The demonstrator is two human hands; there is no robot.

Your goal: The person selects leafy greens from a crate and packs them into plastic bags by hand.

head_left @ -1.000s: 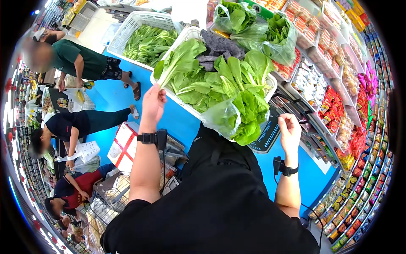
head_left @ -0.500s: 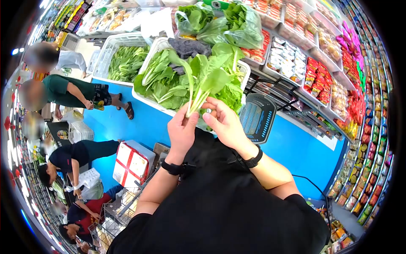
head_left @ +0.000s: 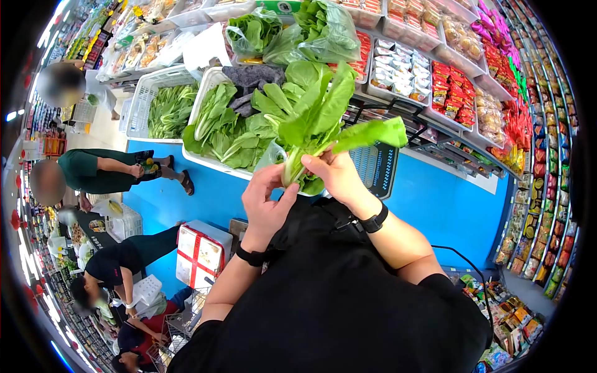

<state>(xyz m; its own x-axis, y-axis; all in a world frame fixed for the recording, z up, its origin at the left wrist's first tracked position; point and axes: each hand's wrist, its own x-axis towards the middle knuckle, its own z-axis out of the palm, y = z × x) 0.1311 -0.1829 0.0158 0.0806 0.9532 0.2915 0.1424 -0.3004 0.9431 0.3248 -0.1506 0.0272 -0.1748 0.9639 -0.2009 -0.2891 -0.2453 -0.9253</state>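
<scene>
A bunch of leafy greens (head_left: 311, 118) stands upright in front of my chest, its pale stalks low between my hands. My left hand (head_left: 270, 202) is curled around the base of the stalks from the left. With thumb and fingers my right hand (head_left: 336, 177) pinches the stalks on the right, where one leaf (head_left: 373, 133) sticks out sideways. Just beyond lies a white basket (head_left: 217, 160) of loose greens with a dark grey cloth (head_left: 255, 78) on it. Part of a clear plastic bag (head_left: 272, 155) shows behind my left hand.
Another white basket (head_left: 138, 118) of greens stands to the left. Bagged greens (head_left: 326, 37) and packaged snacks (head_left: 457, 93) are beyond. A dark basket (head_left: 380, 168) is at the right. Several people are at the left, near a red-and-white box (head_left: 199, 255). A cable (head_left: 463, 252) curves at the right.
My hands have come together, and both now hold the greens. The single leaf now points right from the bunch. The view has shifted, and the baskets appear further left.
</scene>
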